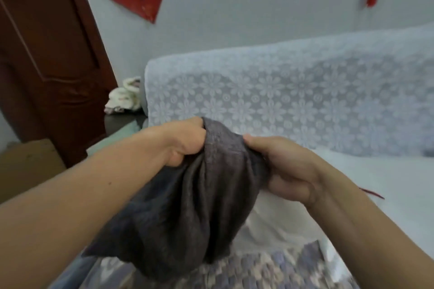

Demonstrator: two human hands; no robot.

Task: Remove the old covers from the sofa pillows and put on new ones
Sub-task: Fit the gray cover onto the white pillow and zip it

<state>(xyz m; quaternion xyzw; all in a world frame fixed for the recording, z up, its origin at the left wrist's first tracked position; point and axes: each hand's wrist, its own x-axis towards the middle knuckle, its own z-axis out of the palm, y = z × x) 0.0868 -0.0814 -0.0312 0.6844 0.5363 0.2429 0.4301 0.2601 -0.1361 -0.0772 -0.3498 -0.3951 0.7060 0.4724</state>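
Observation:
A dark grey pillow cover (187, 206) hangs bunched between both hands above the sofa seat. My left hand (183, 141) grips its upper edge in a fist. My right hand (284, 166) pinches the other side of the same edge, fingers curled under the cloth. Below the cover lies a patterned blue-and-white pillow (258, 267), with a white pillow or cloth (277, 223) just behind it. The inside of the grey cover is hidden.
The sofa (293, 91) has a white floral lace throw over its backrest. A dark brown door (47, 54) stands at the left. A white stuffed item (124, 98) sits on a dark side table beside the sofa arm. A cardboard box (25, 166) is at the lower left.

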